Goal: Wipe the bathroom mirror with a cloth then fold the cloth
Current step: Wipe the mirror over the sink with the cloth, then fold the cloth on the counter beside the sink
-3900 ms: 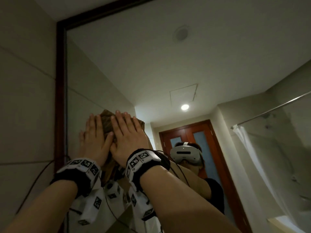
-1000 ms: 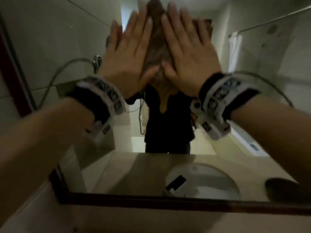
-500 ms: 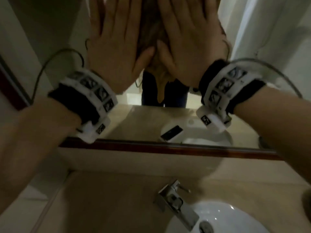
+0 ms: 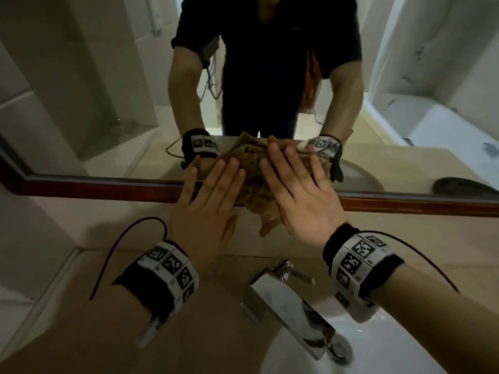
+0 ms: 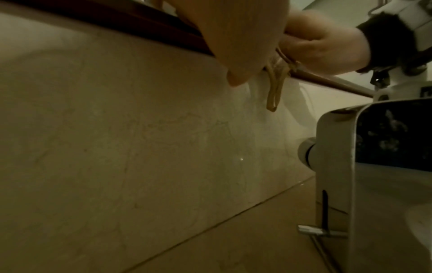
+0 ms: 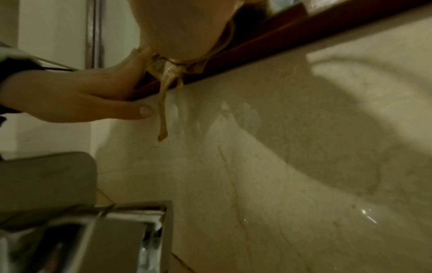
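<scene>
— What's on the left, at the mirror's foot?

— A person's left hand (image 4: 206,203) lies flat, fingers (image 4: 226,174) straight and slightly spread, pressing the left part of a crumpled tan cloth (image 4: 253,182) against the lower edge of the mirror (image 4: 108,85). The palm covers the dark red wooden frame (image 4: 94,184); the fingertips reach onto the glass. A black wristband with printed white markers (image 4: 167,268) circles the wrist, a thin cable trailing from it.

— And the cloth itself?

— Bunched between the two hands, straddling frame and glass. One corner hangs free below the frame, against the beige stone splashback (image 5: 140,147). Neither hand grips it; both only press.

— The right side?

— The right hand (image 4: 299,201) mirrors the left: fingers (image 4: 280,168) extended and flat, pushing the cloth's right part onto the glass, thumb laid beside the dangling corner. It wears the same marked band (image 4: 359,263).

— Below them?

— A chrome tap (image 4: 286,300) stands on the worktop (image 4: 81,319), its spout over a white basin (image 4: 378,346). The glass reflects the person's dark shirt and both forearms.
</scene>
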### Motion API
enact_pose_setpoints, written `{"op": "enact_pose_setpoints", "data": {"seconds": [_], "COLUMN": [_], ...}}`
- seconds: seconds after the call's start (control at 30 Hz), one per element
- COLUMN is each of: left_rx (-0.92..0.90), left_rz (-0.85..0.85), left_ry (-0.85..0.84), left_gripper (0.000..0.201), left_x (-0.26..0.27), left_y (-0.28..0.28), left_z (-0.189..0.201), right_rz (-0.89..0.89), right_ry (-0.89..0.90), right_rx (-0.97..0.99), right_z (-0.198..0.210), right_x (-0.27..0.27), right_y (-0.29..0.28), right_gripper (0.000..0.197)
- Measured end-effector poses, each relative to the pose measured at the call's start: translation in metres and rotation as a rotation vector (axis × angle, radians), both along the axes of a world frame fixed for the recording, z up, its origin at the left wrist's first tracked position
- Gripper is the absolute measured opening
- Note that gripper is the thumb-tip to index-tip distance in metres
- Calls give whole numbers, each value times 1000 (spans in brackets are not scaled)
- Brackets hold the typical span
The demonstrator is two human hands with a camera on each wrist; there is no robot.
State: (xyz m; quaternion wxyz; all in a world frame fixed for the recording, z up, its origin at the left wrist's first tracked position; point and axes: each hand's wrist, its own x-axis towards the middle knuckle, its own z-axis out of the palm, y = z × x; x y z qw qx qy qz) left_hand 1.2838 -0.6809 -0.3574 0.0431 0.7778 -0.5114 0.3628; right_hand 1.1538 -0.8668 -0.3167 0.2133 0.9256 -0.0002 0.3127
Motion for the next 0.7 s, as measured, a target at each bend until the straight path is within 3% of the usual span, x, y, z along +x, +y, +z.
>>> {"op": "enact_pose_setpoints", "data": {"seconds": [0.2, 0.37, 0.47, 0.6, 0.7], "left_rx": [90, 224, 216, 113, -11], "left_rz": [3, 24, 65, 172, 261], "left_ry": [80, 302, 603, 1109, 1244], "left_gripper": [89, 104, 104, 101, 104], "left_x": [-8, -31, -51, -93, -118], "left_y": [12, 51, 85, 137, 174], "left_z": [19, 47, 46, 48, 47], "right_rz": [40, 114, 66, -210, -329], "right_ry": [7, -23, 56, 382, 407], "right_rx": [-20, 96, 357, 946, 1283], "right_z": [9, 32, 31, 45, 42], "right_x": [-8, -20, -30, -39, -38], "right_y": [5, 42, 94, 175, 211], "right_gripper": [55, 27, 22, 10, 18]}}
